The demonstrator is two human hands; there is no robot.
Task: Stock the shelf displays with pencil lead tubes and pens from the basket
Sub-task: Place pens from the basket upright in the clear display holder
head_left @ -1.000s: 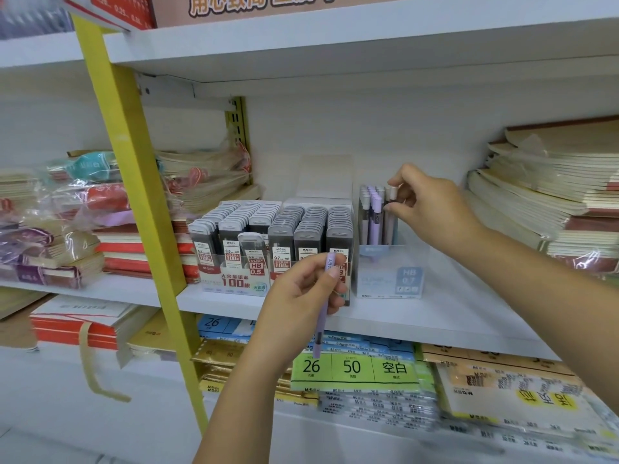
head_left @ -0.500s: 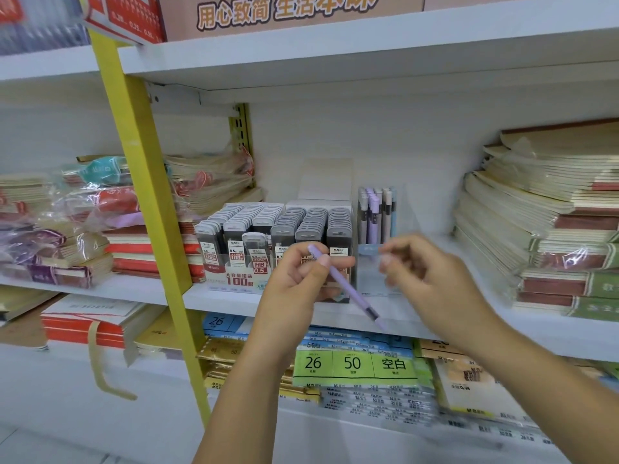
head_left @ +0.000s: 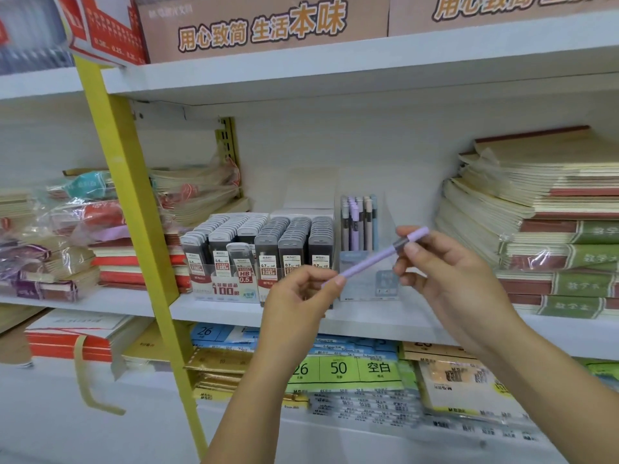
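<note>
A lilac pen (head_left: 370, 261) is held slanted in front of the middle shelf, its capped end up and to the right. My left hand (head_left: 301, 296) pinches its lower end. My right hand (head_left: 449, 272) grips its upper end near the grey band. Behind them a clear pen display box (head_left: 363, 279) holds several upright pens (head_left: 356, 219) at its back. To its left stands a display (head_left: 234, 289) packed with rows of grey pencil lead tubes (head_left: 264, 236). The basket is out of view.
Stacks of notebooks (head_left: 542, 222) fill the shelf's right side, wrapped notebooks (head_left: 77, 229) the left. A yellow upright post (head_left: 134, 229) crosses the left. The white shelf above (head_left: 335, 68) carries cardboard boxes. The shelf below holds flat packets with green labels (head_left: 345, 370).
My right hand left the pens in the box, came down to the lilac pen and took its upper end. The pen swung from hanging downward to slanting up to the right.
</note>
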